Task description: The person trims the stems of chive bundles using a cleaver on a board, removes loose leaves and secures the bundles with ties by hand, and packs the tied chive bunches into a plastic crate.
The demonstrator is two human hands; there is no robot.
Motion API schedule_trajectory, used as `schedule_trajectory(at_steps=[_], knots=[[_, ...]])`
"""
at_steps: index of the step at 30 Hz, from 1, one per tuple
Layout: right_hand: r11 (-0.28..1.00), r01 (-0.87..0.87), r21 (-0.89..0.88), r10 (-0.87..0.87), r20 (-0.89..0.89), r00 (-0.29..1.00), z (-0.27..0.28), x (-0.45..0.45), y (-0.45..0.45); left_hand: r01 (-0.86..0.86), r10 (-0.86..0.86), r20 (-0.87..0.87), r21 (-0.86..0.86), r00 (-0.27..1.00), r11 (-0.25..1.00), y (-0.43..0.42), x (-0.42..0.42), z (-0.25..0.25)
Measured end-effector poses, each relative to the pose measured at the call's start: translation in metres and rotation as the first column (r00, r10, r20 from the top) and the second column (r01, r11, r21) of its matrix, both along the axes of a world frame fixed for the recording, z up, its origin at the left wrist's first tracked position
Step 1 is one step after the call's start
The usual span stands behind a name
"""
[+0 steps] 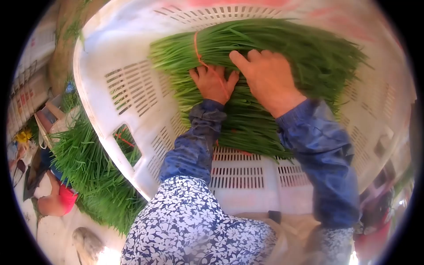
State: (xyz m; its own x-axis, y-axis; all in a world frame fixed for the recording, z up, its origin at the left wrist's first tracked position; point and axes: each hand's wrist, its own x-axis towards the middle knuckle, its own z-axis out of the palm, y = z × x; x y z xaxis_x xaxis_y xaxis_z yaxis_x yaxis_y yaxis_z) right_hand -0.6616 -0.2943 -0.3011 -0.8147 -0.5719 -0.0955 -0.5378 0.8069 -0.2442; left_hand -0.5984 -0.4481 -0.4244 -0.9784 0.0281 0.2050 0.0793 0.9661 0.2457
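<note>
A large bundle of green chives, tied with an orange-red band, lies in a white plastic basket. More chives lie beneath and nearer to me. My left hand rests on the chives just below the band, its fingers spread and their tips against the upper bundle. A loose end of the band trails over the back of this hand. To its right, my right hand curls its fingers onto the upper bundle with the thumb pointing left; its fingertips are hidden among the leaves.
The slotted basket walls rise around both hands, with a handle opening at the left. Outside it on the left stands another heap of chives. Farther left, part of a person in red shows. A shoe is at lower left.
</note>
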Motion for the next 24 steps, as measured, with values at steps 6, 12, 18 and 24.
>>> schedule_trajectory(at_steps=[6, 12, 18, 24], knots=[[0.962, 0.005, 0.273, -0.045, 0.141, 0.989, 0.024, -0.014, -0.014, -0.015, 0.013, 0.033, 0.044, 0.999, 0.999, 0.0, 0.0, -0.002], [0.893, -0.047, 0.448, -0.086, 0.272, 0.958, 0.036, -0.018, 0.044, -0.022, 0.018, 0.041, 0.11, 0.999, 0.994, -0.001, 0.0, -0.001], [0.957, -0.125, -0.263, 0.08, -0.175, 0.981, 0.057, 0.0, 0.012, -0.023, 0.041, -0.079, 0.218, 0.996, 0.976, 0.017, 0.0, -0.001], [0.983, 0.098, -0.154, -0.124, -0.169, 0.978, -0.035, -0.004, 0.051, -0.005, 0.014, 0.185, -0.05, 0.983, 0.999, 0.012, 0.008, 0.018]])
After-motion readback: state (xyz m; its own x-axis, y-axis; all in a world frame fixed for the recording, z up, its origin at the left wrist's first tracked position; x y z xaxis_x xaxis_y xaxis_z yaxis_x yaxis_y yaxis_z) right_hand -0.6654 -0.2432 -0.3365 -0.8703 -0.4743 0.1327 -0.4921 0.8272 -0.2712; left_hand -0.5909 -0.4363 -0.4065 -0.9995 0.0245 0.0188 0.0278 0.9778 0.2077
